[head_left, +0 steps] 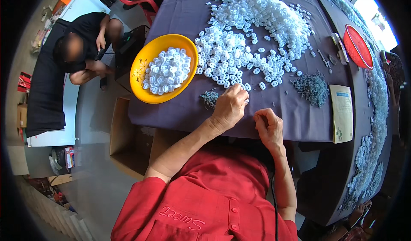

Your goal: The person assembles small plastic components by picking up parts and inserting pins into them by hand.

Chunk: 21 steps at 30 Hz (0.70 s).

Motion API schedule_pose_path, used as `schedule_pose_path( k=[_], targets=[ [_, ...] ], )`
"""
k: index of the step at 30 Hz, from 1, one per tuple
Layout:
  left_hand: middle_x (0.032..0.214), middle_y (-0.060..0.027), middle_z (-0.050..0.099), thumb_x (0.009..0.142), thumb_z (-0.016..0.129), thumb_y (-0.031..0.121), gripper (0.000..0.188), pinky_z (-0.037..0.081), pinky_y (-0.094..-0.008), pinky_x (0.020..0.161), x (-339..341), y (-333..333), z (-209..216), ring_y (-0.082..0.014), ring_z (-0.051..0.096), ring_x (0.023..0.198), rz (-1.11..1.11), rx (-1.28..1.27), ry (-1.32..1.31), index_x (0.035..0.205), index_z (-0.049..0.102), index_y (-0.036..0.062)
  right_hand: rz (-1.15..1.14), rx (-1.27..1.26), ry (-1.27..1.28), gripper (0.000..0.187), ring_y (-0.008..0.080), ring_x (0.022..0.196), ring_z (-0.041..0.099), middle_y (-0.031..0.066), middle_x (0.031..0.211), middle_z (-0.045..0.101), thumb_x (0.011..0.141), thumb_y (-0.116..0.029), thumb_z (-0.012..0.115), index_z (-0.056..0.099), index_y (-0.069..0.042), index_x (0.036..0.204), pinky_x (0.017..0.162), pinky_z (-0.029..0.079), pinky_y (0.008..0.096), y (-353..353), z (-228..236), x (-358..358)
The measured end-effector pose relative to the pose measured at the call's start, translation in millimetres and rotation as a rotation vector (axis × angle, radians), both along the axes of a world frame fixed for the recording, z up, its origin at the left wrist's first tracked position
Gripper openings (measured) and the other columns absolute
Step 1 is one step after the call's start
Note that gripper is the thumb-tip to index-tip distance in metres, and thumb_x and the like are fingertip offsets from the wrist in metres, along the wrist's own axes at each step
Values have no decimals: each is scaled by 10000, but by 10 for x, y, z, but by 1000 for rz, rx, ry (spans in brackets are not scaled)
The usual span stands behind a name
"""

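Observation:
My left hand (231, 107) is over the table at the near edge of a heap of small white oval pieces with two holes (224, 55). Its fingers are curled together, with a pale glint beside them; I cannot tell whether that is a held piece. A small pile of dark grey-green pins (209, 98) lies just left of it. My right hand (269, 127) is at the table's front edge, thumb and fingers pinched; anything between them is too small to make out. Further right lies a larger pile of similar pins (311, 89).
A yellow bowl (141, 93) of white pieces stands at the left table edge. On the right are a paper packet (341, 114), a red basket (358, 48) and another table of white pieces. An open cardboard box (120, 132) stands below. A person (85, 44) sits at left.

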<state>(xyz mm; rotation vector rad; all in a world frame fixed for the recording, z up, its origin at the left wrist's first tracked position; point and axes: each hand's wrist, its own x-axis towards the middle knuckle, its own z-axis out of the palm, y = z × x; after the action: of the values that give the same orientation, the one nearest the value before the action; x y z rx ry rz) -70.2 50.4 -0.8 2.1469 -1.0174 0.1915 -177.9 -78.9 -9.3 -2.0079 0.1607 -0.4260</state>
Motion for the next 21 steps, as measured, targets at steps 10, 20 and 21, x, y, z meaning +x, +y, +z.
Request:
schedule_pose_path(
  k=[10, 20, 21],
  targets=[
    [762, -28, 614, 826, 608, 49, 146, 501, -216, 532, -189, 101, 37, -80, 573, 611, 11, -614, 1312, 966, 607, 9, -52, 565, 62, 58, 74, 633, 559, 35, 767, 608, 872, -60, 542, 559, -7, 885, 563, 459, 209, 111, 134, 73],
    [800, -47, 623, 841, 595, 70, 136, 539, -243, 567, -236, 175, -35, -121, 618, 677, -9, -769, 1447, 962, 600, 8, -34, 712, -10, 79, 88, 704, 587, 34, 820, 600, 884, -46, 527, 561, 10, 928, 663, 499, 227, 256, -10, 103],
    [800, -47, 623, 841, 595, 70, 136, 539, -243, 567, -235, 182, -43, -121, 618, 677, -7, -773, 1446, 962, 600, 8, -41, 716, -4, 68, 82, 704, 582, 31, 809, 598, 880, -44, 536, 561, 10, 912, 647, 487, 218, 260, -21, 102]
  ],
)
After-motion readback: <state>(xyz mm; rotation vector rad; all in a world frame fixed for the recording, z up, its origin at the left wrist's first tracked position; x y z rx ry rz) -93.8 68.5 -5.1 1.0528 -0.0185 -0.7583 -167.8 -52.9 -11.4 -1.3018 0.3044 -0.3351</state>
